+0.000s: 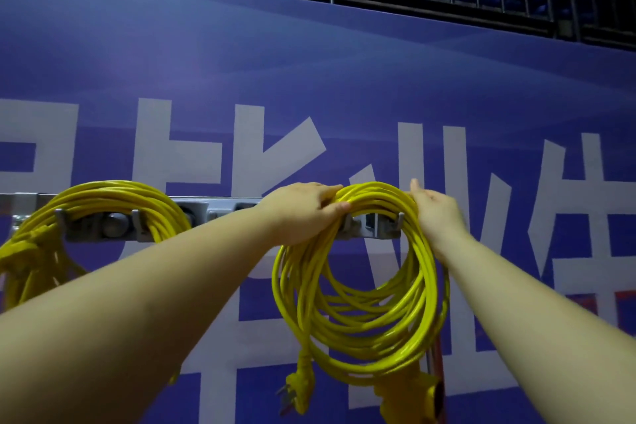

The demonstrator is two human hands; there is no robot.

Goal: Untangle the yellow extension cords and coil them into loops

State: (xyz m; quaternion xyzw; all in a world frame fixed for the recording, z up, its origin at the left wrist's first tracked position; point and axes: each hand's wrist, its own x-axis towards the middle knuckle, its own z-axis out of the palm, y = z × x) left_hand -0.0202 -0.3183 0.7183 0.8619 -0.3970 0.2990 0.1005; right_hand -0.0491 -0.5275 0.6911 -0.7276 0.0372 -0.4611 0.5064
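A coiled yellow cord is gripped by the left hand and steadied by the open right hand; loops are best seated evenly on the rack hooks.

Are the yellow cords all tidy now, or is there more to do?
Nearly done. One coil already hangs in loops on the hook rail at the left. The second coil is looped too, and both hands are on its top: the left hand grips it, the right hand touches it. What's left seems to be settling it on the hooks and letting go.
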